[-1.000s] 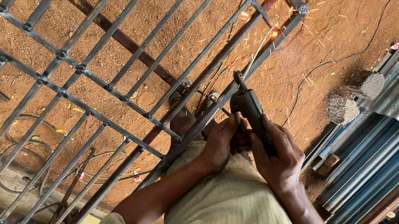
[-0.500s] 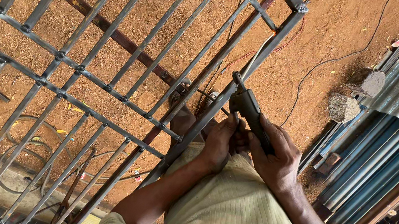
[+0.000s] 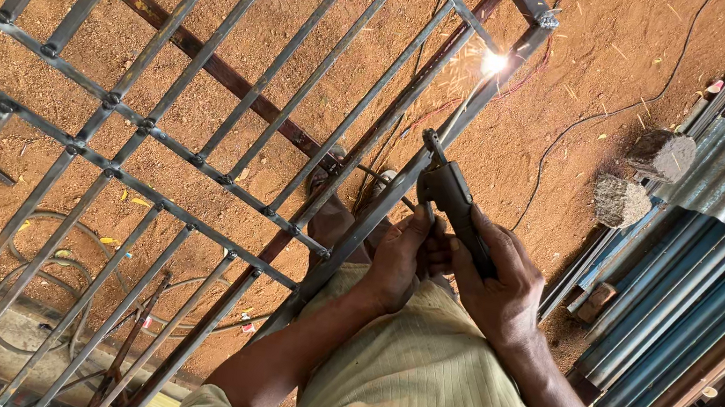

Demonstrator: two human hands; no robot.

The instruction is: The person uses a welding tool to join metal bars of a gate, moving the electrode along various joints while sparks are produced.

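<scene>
Electrode holder, dark, slim: both hands' fingers clamped; arc bright at grille.

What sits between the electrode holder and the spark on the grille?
In the head view, only the thin welding rod spans from the holder, gripped by the right hand, up to the spark on the grille.

Welding at the metal grille.
My right hand grips the electrode holder; my left hand steadies it; the arc glows.
</scene>
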